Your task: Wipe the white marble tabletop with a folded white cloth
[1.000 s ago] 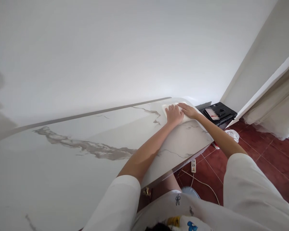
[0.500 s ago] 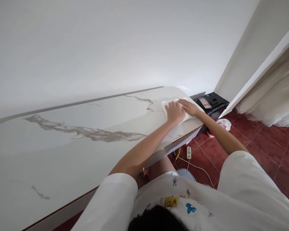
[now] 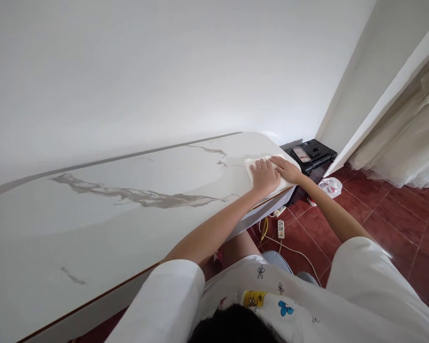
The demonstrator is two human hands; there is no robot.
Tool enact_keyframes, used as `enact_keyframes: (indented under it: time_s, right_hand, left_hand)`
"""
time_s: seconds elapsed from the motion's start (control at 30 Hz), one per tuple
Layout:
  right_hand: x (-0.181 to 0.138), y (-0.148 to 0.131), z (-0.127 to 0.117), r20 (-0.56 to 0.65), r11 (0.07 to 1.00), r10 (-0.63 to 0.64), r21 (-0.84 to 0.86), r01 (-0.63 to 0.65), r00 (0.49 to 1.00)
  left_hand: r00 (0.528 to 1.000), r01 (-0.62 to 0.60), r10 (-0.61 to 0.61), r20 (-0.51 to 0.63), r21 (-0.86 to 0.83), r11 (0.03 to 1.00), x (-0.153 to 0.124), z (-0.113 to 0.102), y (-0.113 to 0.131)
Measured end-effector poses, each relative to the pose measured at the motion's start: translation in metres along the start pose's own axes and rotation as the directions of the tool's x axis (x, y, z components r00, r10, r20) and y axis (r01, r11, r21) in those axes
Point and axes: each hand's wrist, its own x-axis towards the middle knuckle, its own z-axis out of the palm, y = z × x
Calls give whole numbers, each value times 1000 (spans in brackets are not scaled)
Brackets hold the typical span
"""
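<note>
Nearest me: long white desk [image 3: 110,228], marble-patterned with grey-brown veins. At its right end, a thin white cloth or tissue [image 3: 249,166] lies beneath both hands. Left hand [image 3: 267,178]: fingers slightly spread, pressed down. Right hand [image 3: 286,170]: fingers extended, close beside the left. I judge the pass under way; stretches covered or left, can't tell. Beyond: black hard-shell case [image 3: 319,159].

A white cloth [image 3: 248,165] lies flat at one end of a table [image 3: 178,174]. The table is white with grey veins.
</note>
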Motion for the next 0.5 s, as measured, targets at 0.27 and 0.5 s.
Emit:
enact_keyframes:
  time_s: [0.27, 0.5]
  right_hand:
    - [2, 29, -10, -27, 1000, 5, 8, -4, 1000]
    - [16, 47, -14, -30, 996, 73, -48, -75, 997]
  left_hand:
    - [999, -36, 37, 15, -41, 999, 25, 8, 17]
    - [998, -68, 66, -22, -115, 991, 53, 15, 17]
